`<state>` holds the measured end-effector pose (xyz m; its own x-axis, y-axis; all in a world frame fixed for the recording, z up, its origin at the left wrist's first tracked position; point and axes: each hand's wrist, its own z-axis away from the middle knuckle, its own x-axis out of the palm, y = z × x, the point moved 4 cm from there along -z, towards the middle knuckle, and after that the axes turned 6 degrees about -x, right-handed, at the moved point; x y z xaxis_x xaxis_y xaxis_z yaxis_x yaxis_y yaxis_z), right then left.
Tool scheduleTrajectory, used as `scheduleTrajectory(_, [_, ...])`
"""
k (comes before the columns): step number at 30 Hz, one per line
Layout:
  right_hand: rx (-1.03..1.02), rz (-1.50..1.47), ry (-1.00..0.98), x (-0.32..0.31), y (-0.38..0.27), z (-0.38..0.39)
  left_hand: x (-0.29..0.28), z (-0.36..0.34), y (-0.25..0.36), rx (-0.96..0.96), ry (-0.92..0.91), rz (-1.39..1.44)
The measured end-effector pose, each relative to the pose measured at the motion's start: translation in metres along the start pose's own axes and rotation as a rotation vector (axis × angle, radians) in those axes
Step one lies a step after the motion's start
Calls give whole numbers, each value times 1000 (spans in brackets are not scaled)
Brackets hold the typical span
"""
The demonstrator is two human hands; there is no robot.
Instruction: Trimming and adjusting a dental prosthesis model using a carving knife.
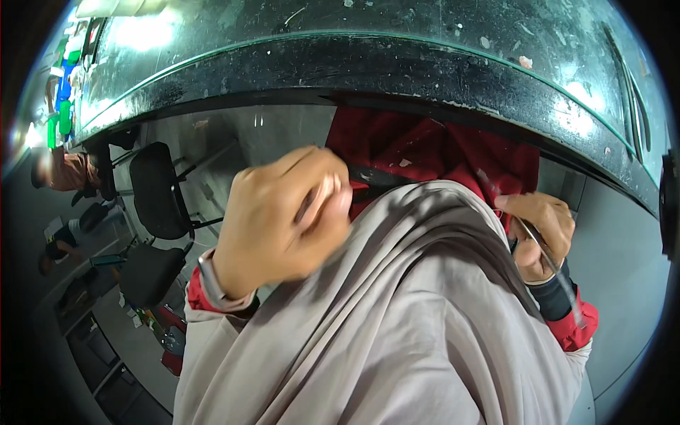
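Note:
My left hand (280, 219) is raised in front of my chest at the left, blurred by motion. Its fingers are curled in and closed, and whatever may be inside them is hidden. A grey band circles that wrist. At the right, my right hand (544, 227) is closed around a slim metal tool (562, 280), thin like a rod. The tool slants down past the wrist, and its blurred lower end lies over the red cuff. Between the hands, a pale headscarf or shawl (418, 319) drapes over me, with dark red cloth (432, 152) on my lap beyond it.
A dark, scuffed worktable (397, 67) with a glass top runs across in front, dotted with pale scraps. To the left stand black chairs (159, 191). Another person (74, 170) sits farther left, with one more person (62, 244) below, near shelves (95, 347).

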<state>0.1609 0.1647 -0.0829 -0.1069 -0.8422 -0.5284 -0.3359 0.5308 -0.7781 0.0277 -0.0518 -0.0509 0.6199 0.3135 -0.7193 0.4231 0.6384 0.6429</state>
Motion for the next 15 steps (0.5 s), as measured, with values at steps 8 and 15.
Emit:
scheduleTrajectory(8, [-86, -17, -18, 25, -22, -24, 19, -5, -22, -2, -46, 1373])
scheduleTrajectory(15, [-132, -292, -47, 11, -31, -27, 37, -7, -19, -122, -101, 1697])
